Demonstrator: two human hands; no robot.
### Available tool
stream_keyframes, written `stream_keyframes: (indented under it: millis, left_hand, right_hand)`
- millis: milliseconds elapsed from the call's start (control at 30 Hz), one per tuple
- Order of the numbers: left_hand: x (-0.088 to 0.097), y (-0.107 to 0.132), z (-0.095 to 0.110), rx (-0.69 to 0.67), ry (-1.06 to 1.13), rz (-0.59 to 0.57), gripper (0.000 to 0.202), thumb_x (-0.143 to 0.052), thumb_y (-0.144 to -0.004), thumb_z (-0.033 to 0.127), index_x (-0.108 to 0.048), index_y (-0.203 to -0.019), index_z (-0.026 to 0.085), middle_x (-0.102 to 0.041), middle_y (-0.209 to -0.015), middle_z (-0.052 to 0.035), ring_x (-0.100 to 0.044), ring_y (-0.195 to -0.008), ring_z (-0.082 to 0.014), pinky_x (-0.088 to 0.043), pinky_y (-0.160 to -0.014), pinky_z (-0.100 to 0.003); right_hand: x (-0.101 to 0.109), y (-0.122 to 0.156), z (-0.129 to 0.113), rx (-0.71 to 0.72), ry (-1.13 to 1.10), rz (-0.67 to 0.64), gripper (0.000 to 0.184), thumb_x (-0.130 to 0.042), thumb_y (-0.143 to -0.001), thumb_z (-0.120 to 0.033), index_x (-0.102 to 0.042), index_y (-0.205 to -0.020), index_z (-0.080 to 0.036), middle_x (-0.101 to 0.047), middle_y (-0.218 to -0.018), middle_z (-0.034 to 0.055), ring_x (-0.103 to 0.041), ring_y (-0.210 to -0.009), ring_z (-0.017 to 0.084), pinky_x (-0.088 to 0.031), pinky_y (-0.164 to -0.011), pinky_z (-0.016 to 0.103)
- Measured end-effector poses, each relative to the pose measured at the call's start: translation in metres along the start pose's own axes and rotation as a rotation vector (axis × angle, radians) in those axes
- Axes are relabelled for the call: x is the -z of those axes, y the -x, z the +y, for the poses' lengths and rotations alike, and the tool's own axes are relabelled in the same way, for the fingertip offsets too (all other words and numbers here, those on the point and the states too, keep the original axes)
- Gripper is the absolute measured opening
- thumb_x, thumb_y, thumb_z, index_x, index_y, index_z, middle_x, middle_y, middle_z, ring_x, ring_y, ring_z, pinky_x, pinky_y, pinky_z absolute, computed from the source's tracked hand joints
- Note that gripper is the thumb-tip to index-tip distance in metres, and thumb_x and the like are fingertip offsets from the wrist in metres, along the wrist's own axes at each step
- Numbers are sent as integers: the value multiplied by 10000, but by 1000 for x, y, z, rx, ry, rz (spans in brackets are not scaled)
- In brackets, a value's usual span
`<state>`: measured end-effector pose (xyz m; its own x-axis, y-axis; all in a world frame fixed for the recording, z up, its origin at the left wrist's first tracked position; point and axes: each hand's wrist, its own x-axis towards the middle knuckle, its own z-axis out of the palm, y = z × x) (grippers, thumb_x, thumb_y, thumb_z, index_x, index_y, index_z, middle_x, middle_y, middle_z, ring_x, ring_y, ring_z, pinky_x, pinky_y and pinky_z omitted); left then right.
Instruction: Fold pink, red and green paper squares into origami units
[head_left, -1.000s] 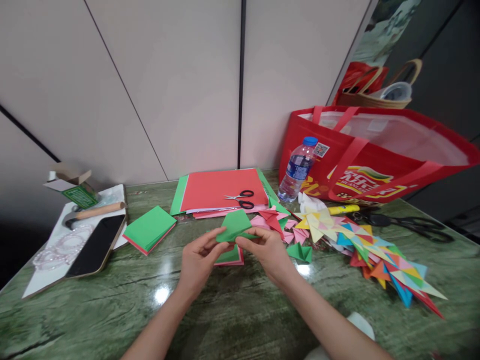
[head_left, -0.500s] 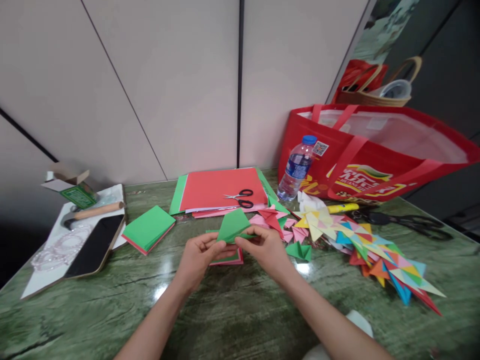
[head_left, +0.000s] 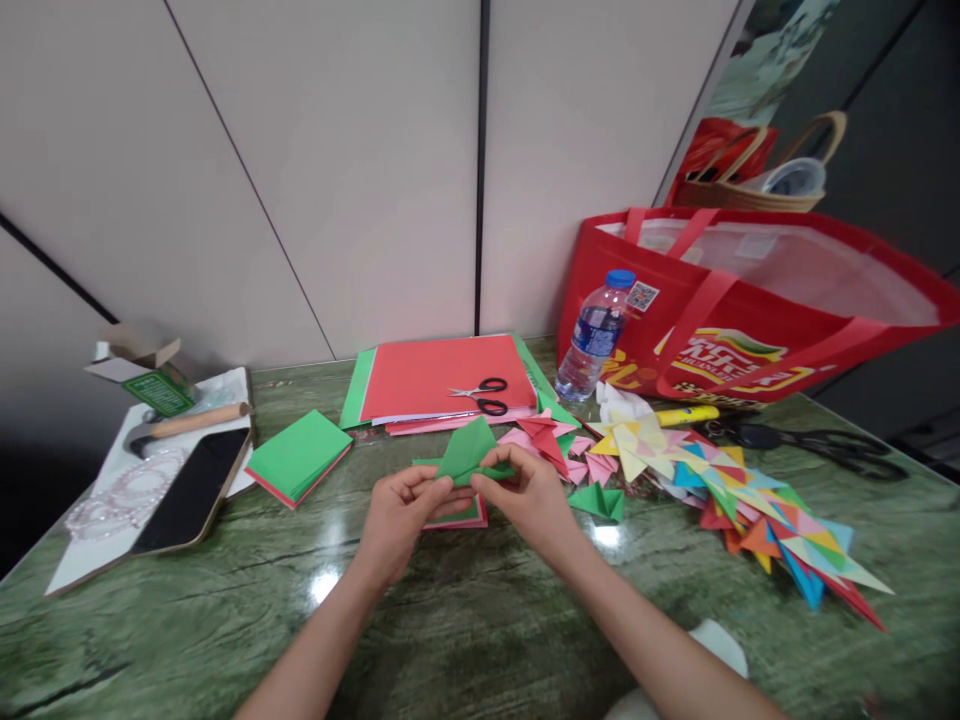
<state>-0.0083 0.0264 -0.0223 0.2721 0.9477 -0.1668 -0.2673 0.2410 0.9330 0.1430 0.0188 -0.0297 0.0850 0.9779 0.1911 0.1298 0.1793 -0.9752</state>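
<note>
A partly folded sheet of green paper (head_left: 466,450) is held up between both hands above the table. My left hand (head_left: 401,510) pinches its left lower edge, thumb in front and fingers behind. My right hand (head_left: 529,500) grips the lower right part, thumb tip pressed near the middle fold. Below and behind the hands lies a small stack of pink and green paper (head_left: 469,517), mostly covered. Just right of my right hand sits a folded green paper piece (head_left: 598,502), with pink folded pieces (head_left: 598,466) and a red one (head_left: 546,438) beyond it.
Black-handled scissors (head_left: 489,396) lie on large red sheets (head_left: 442,370). A green paper stack (head_left: 300,450) and a phone (head_left: 191,490) are left. A water bottle (head_left: 592,340), red bag (head_left: 750,320) and colourful folded-paper chain (head_left: 765,500) stand or lie right on the green table (head_left: 450,630).
The right fingers have curled and shifted slightly on the green paper, whose right side is now folded a little differently. The left hand keeps its hold.
</note>
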Motion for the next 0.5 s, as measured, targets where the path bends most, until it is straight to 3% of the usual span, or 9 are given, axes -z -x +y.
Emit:
stream_keyframes:
  millis: [333,500]
  left_hand:
    - [1,0,3,20,-43,-3,251,-688,-634,268,-667,-837,123,-704,-851,-86,-656,-779,-241,-528,-740,-371]
    - [5,-1,1,107,-65,27,318,-711,-601,283,-657,-870,121,-713,-754,-90,-668,-694,-240,-542,-686,-373]
  right_hand:
    - [0,0,-1,-37,57,4,117,-607,-646,-240,-574,-710,-147,-590,-663,15,-529,-593,130,-433,-516,223]
    - [2,0,-2,-47,74,-4,116,-610,-645,-241,-575,-705,-149,-585,-652,11,-523,-569,126,-428,-504,222]
